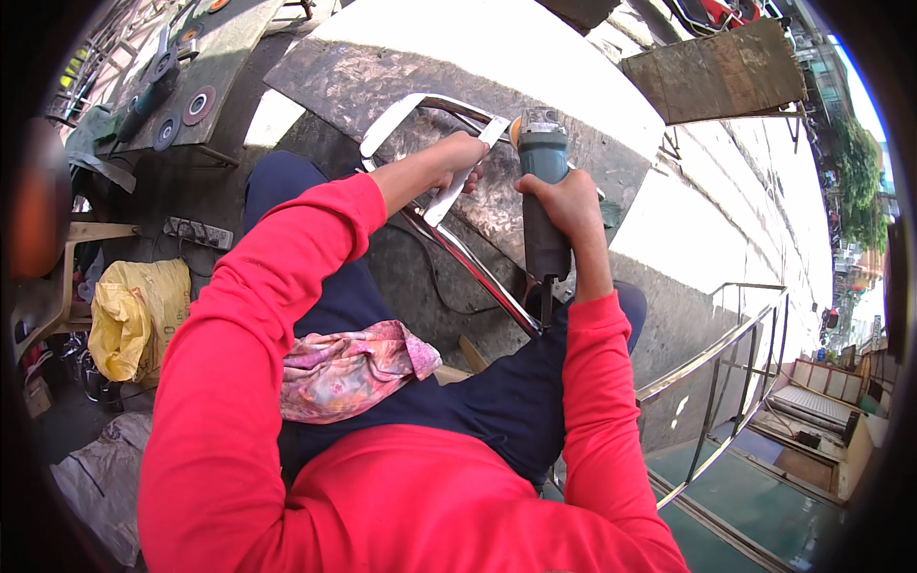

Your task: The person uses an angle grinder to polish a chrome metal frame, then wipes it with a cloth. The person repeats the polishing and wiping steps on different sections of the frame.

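Observation:
My right hand [571, 202] is closed around the body of an angle grinder [544, 160], its grey head pointing away from me. The grinder's orange disc faces left, close to the near bar of a shiny bent metal frame [386, 120]; whether they touch I cannot tell. Gripping that bar is my left hand [457, 160], with some fingers hidden behind the metal. The frame's long polished rails slant down toward my right knee. Beneath it lies a worn, stained board [353, 81]. A pink patterned cloth [353, 374] rests on my lap.
A bench [224, 67] at the far left bears another grinder [153, 91] and several discs. Left of me are a power strip [198, 232] and a yellow sack [140, 310]. A cable [435, 277] crosses the floor. Metal railings [712, 382] stand at the right.

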`<action>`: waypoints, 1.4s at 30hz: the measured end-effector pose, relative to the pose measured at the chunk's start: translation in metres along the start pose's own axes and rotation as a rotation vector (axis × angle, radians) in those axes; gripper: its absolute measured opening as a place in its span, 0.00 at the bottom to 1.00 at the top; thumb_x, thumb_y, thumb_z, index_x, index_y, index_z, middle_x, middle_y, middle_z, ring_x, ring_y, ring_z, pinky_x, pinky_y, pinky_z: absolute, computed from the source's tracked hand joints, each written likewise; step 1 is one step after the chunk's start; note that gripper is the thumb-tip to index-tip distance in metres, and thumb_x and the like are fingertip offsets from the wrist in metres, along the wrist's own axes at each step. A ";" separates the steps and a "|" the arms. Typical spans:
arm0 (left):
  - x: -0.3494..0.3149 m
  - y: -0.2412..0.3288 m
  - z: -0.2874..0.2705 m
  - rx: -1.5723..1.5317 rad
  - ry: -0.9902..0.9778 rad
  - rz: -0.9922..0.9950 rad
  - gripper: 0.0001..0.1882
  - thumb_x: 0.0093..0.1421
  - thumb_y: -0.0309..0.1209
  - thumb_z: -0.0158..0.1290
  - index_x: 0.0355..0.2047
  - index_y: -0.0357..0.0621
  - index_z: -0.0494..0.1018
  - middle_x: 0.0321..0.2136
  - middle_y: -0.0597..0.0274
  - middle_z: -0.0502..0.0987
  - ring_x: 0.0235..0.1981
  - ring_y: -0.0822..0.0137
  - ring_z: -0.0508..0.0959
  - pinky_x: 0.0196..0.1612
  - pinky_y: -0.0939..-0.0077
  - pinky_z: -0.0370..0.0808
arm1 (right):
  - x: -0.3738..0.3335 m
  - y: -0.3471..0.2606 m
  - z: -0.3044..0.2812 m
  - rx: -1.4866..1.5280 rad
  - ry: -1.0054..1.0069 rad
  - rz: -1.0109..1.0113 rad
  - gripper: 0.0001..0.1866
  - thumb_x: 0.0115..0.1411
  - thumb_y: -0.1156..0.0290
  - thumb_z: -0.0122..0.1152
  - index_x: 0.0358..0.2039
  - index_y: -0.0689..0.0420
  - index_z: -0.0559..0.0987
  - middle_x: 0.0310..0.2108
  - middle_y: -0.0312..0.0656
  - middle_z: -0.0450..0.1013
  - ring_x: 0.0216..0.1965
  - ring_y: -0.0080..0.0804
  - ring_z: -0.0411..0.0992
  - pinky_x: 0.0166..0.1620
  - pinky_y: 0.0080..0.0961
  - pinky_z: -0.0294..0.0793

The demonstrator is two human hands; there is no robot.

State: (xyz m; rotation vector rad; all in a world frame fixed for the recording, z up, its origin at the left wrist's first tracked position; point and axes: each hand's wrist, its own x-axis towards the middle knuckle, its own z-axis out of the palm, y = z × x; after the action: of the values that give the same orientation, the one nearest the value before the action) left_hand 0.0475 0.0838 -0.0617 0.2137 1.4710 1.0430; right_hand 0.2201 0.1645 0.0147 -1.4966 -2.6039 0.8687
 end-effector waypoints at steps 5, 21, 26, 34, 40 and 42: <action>-0.001 0.003 0.009 -0.019 0.027 -0.039 0.13 0.70 0.36 0.41 0.43 0.39 0.66 0.21 0.64 0.67 0.16 0.73 0.65 0.18 0.72 0.67 | 0.002 -0.003 0.010 0.006 0.011 0.036 0.28 0.39 0.51 0.72 0.25 0.69 0.81 0.22 0.52 0.78 0.24 0.40 0.79 0.31 0.34 0.77; 0.009 0.019 -0.035 0.514 0.706 0.356 0.45 0.68 0.58 0.37 0.64 0.23 0.55 0.57 0.24 0.66 0.56 0.36 0.72 0.63 0.35 0.56 | -0.029 0.006 -0.001 0.006 0.091 0.040 0.28 0.41 0.53 0.73 0.22 0.72 0.81 0.19 0.53 0.77 0.23 0.41 0.79 0.31 0.37 0.77; -0.006 0.008 -0.053 0.848 0.610 0.475 0.40 0.59 0.58 0.55 0.45 0.23 0.73 0.40 0.28 0.77 0.47 0.37 0.77 0.54 0.43 0.68 | -0.038 0.024 -0.032 0.040 0.189 0.041 0.30 0.40 0.51 0.74 0.24 0.73 0.80 0.21 0.57 0.77 0.26 0.47 0.80 0.33 0.38 0.78; 0.003 -0.010 -0.072 0.929 0.622 0.701 0.30 0.49 0.50 0.69 0.26 0.28 0.78 0.28 0.32 0.78 0.36 0.38 0.81 0.39 0.51 0.77 | -0.047 0.027 -0.035 0.205 0.088 0.037 0.29 0.41 0.53 0.75 0.25 0.72 0.80 0.21 0.52 0.78 0.23 0.39 0.79 0.29 0.33 0.77; 0.034 0.013 -0.082 1.068 0.763 0.708 0.20 0.58 0.43 0.60 0.30 0.34 0.80 0.31 0.37 0.80 0.36 0.40 0.82 0.39 0.52 0.79 | -0.059 0.026 -0.048 0.269 0.070 0.063 0.27 0.42 0.54 0.74 0.26 0.71 0.81 0.21 0.48 0.78 0.22 0.34 0.78 0.27 0.30 0.76; 0.047 0.030 -0.086 1.060 0.824 0.688 0.18 0.60 0.42 0.57 0.31 0.36 0.81 0.31 0.40 0.81 0.36 0.40 0.82 0.39 0.52 0.79 | -0.061 0.026 -0.052 0.300 0.069 0.095 0.26 0.43 0.55 0.74 0.25 0.71 0.81 0.21 0.48 0.78 0.22 0.34 0.78 0.27 0.29 0.75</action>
State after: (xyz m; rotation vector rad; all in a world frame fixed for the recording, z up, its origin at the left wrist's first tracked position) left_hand -0.0508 0.0926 -0.0879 1.2182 2.7377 0.7732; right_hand 0.2883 0.1490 0.0624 -1.5436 -2.2470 1.1339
